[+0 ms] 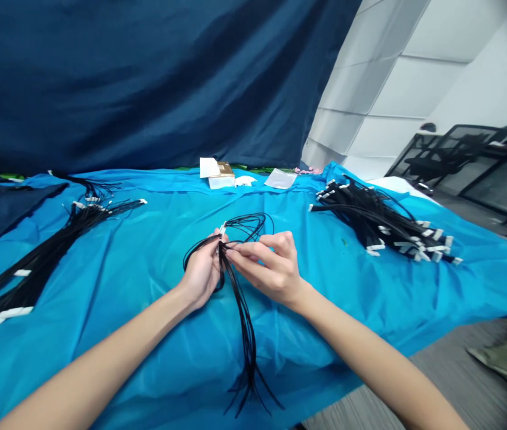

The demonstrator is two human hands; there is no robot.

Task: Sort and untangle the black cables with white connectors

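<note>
In the middle of the view, a bundle of thin black wires (245,325) hangs down toward the front edge of the cloth, its loose ends fanned out. My left hand (203,267) is closed around the upper part of the bundle, where a small white connector (223,228) sticks up. Some wires loop out behind the hands and to the left. With fingertips pinched together, my right hand (273,263) touches the wires just beside the left fingers. What exactly lies between the right fingertips is too small to make out, though black wire runs into them.
Bundled black wires with white connectors (51,257) lie on the left of the blue cloth (146,352). Another pile of black cables (383,218) sits at the right. Toward the back are a small open box (221,176) and a clear plastic bag (280,178).
</note>
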